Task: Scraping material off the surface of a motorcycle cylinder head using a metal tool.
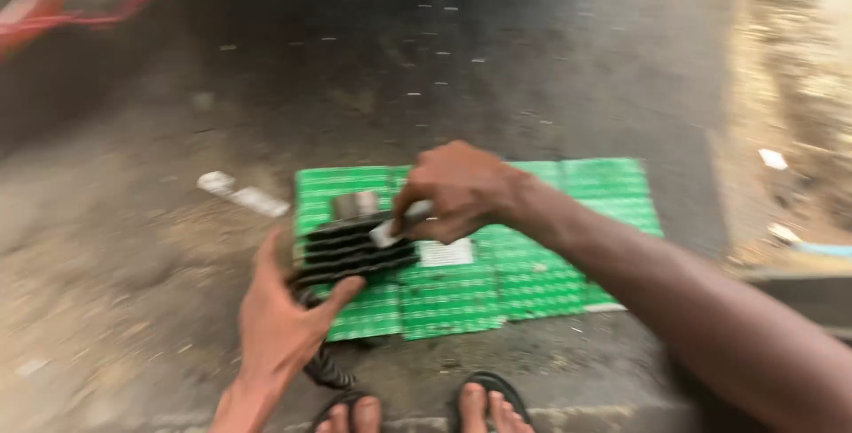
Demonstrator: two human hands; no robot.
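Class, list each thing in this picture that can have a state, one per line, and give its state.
Finned metal block: lying on the green sheet, steadied by the left hand.
Small pale piece: pinched in the right hand, touching the block's fins.
Green sheet: spread flat on the ground.
Sandals: worn on the feet.

Bare arms, black sandals (422, 408)
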